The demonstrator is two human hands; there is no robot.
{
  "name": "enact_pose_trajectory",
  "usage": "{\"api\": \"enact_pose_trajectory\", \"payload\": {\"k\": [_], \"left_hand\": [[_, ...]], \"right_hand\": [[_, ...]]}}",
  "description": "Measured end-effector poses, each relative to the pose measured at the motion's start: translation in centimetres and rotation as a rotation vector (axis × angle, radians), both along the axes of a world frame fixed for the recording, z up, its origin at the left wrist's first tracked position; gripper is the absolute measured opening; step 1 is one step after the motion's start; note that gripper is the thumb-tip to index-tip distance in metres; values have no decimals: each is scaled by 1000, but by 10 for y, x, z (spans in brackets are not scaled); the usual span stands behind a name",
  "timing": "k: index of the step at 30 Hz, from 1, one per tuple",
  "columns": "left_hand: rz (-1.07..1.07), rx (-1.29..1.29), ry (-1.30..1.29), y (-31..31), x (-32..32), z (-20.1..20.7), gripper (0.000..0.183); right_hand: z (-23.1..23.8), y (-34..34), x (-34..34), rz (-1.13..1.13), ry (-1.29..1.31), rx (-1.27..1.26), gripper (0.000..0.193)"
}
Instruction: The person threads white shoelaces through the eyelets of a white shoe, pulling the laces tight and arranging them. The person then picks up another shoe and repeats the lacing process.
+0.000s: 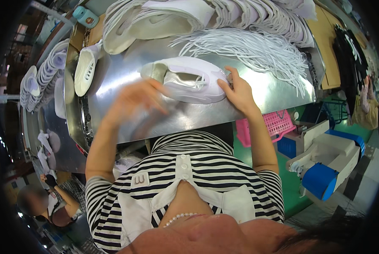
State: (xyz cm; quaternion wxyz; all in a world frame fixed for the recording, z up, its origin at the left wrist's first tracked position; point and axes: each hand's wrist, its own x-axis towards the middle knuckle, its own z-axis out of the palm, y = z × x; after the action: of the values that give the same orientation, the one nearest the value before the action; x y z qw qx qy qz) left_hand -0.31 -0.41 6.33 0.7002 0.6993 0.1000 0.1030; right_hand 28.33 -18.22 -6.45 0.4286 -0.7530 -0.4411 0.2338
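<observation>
Right hand point(239, 94) grips white shoe point(185, 80) mid-table point(274, 91); blurred left hand point(134, 99), grip unclear, hovers near front edge.

White canvas slip-on style sneaker point(185, 80) lying on its side on the metal table, centre, opening facing near, toe to the right. Thin white lace threaded at its eyelets, probably only partly laced; blur hides the left end.

Two hands point(185, 95), one white shoe point(185, 80) between them, one loose-lace bundle point(248, 48), one pink basket point(270, 125).
</observation>
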Motion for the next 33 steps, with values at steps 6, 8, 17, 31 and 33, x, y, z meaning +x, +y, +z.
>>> {"api": "enact_pose_trajectory", "payload": {"k": [6, 8, 17, 31, 33], "left_hand": [[164, 805, -37, -12, 80, -6, 6], [176, 834, -42, -26, 93, -16, 7], [294, 1091, 292, 0, 42, -51, 32], [335, -309, 574, -24, 66, -78, 37], [358, -113, 479, -36, 68, -74, 30]], "right_hand": [[25, -2, -4, -163, 382, 253, 26], [41, 2, -41, -4, 495, 244, 21], [16, 42, -57, -151, 850, 303, 25], [18, 43, -73, -33, 299, 30, 52], [17, 41, -75, -14, 227, 11, 53]]}}
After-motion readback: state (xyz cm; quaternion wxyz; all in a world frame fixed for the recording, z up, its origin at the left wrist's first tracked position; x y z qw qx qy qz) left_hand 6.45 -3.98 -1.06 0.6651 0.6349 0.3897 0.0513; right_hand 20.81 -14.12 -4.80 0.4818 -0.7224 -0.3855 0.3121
